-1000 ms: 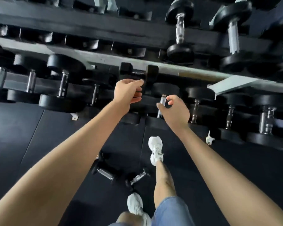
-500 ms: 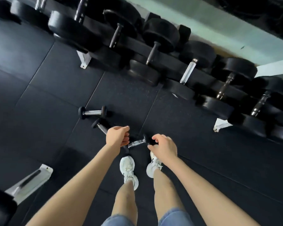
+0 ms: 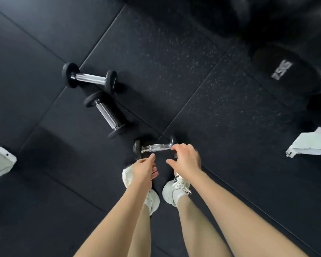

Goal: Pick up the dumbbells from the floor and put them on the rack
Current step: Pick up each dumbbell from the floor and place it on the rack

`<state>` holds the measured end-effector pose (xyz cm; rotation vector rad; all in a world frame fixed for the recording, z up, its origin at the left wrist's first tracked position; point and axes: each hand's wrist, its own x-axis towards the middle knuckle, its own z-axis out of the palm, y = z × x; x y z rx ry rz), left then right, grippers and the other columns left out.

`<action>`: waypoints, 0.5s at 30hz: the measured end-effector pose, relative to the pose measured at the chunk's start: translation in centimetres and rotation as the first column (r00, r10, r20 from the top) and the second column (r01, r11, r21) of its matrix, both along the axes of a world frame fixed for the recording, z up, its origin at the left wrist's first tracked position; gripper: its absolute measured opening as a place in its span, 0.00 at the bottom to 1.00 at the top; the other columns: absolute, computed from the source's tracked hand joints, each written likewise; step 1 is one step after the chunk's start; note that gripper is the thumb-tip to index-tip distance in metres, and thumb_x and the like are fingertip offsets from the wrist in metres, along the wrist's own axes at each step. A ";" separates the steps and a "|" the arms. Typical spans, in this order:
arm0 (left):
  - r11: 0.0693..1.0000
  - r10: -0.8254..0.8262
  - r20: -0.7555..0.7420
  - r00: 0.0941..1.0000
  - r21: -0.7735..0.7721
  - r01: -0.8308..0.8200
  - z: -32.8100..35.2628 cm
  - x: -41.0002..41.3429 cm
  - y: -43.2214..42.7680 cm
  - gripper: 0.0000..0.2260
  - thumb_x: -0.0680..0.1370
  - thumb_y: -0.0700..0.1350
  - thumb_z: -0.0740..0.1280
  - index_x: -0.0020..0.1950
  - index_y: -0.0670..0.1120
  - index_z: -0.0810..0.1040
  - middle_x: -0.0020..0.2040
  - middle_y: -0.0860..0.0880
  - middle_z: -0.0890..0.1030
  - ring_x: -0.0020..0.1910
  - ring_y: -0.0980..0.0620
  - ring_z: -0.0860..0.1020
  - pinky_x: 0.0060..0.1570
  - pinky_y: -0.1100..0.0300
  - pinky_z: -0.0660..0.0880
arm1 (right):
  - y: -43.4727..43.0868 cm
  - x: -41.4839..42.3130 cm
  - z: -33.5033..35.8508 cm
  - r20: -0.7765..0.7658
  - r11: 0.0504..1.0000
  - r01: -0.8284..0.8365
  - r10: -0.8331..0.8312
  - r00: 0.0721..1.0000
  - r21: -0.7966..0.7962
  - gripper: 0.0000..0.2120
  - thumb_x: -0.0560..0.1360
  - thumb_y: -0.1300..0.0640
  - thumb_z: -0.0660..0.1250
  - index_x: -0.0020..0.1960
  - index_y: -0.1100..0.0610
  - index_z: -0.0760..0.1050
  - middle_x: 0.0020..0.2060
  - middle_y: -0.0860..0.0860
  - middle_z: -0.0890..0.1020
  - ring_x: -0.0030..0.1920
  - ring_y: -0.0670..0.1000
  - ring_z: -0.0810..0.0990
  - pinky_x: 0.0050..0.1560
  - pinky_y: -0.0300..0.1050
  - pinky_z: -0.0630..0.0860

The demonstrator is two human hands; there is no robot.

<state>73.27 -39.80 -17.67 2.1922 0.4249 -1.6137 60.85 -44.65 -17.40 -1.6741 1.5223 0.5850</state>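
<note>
Dumbbells: three on floor, nearest (image 3: 156, 147) at feet.
Change: hands came down from rack.
Hands: left (image 3: 144, 169) and right (image 3: 185, 159) spread, unclosed.

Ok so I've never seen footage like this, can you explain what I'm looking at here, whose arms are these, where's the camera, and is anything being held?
There is no machine here. A person wears a wide-angle camera on the head, looking down at their own bare arms, legs and white sneakers.

The floor is dark rubber matting. Three small dumbbells with chrome handles lie on it: the far dumbbell, the middle dumbbell and the near dumbbell, just ahead of the feet.

Both hands are open. The right hand reaches over the near dumbbell's right end, fingertips at the handle, though I can't tell if they touch it. The left hand hovers just short of it. Nothing is held yet.

At the top right sits a big dumbbell, blurred; the pale metal pieces at the edges look like rack feet.
</note>
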 end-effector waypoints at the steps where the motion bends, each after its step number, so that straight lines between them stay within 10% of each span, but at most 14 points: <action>1: 0.999 -0.036 0.011 0.999 -0.015 0.036 -2.1 -0.4 0.4 0.12 0.76 0.48 0.69 0.53 0.41 0.77 0.38 0.48 0.76 0.36 0.51 0.74 0.43 0.56 0.78 | -0.1 0.2 -2.3 0.000 0.999 -0.045 0.045 0.999 -0.013 0.23 0.74 0.44 0.68 0.65 0.52 0.71 0.59 0.50 0.77 0.62 0.54 0.71 0.63 0.49 0.66; 9: 0.955 0.295 -0.011 0.955 0.045 -0.295 -14.7 -2.6 2.6 0.30 0.77 0.49 0.68 0.75 0.41 0.61 0.38 0.49 0.72 0.42 0.51 0.74 0.58 0.53 0.75 | -0.9 0.7 -15.7 -0.032 0.870 -0.493 0.492 0.870 -0.018 0.24 0.73 0.43 0.68 0.66 0.50 0.71 0.63 0.50 0.77 0.68 0.53 0.68 0.76 0.55 0.50; 15: 0.831 0.556 -0.014 0.831 -0.019 -0.556 -20.0 -3.7 0.9 0.24 0.75 0.45 0.71 0.67 0.41 0.68 0.59 0.44 0.78 0.55 0.47 0.79 0.51 0.53 0.77 | -2.1 0.8 -20.0 0.034 0.794 -0.607 0.606 0.795 0.038 0.21 0.73 0.41 0.67 0.64 0.45 0.73 0.56 0.48 0.81 0.66 0.53 0.71 0.76 0.59 0.43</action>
